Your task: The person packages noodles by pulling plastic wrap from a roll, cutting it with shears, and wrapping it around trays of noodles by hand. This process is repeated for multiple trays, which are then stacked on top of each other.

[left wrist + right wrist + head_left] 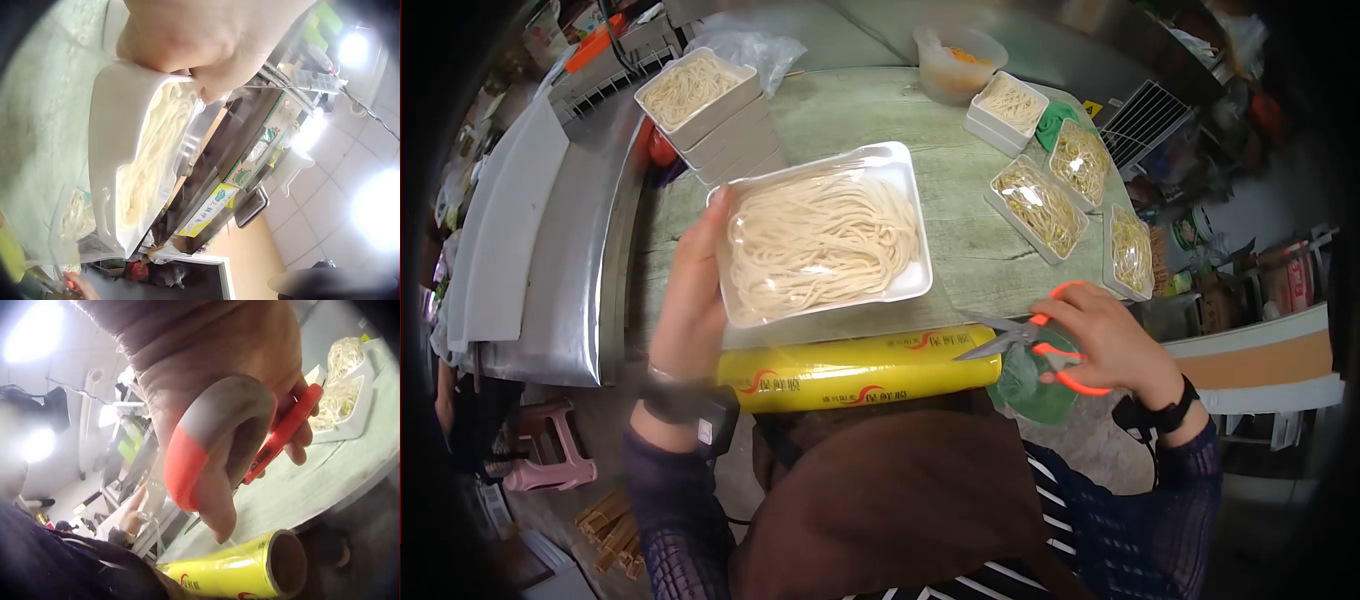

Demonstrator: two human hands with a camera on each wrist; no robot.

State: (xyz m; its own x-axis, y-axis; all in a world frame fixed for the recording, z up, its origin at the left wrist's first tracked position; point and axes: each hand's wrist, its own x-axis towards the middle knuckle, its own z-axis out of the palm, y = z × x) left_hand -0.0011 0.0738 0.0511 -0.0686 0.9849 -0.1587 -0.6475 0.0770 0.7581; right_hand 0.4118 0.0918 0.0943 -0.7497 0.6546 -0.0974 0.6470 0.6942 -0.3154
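The left hand (692, 290) grips the left edge of a white tray of noodles (825, 240) under clear film, tilted above the table. In the left wrist view the hand (206, 37) holds the tray (119, 137) at one end. The right hand (1115, 335) has its fingers through the orange handles of scissors (1025, 335), whose blades stand apart over the right end of a yellow film roll (860, 370). In the right wrist view the thumb of the hand (231, 369) passes through one scissor handle (187, 450), above the roll (219, 575).
Stacked noodle trays (725, 125) stand at the back left of the green table (840, 105). At the right are several wrapped sprout trays (1040, 208), a white noodle tray (1007, 112) and a plastic bowl (960, 70). A metal surface (570, 270) lies left; a pink stool (550, 450) stands below.
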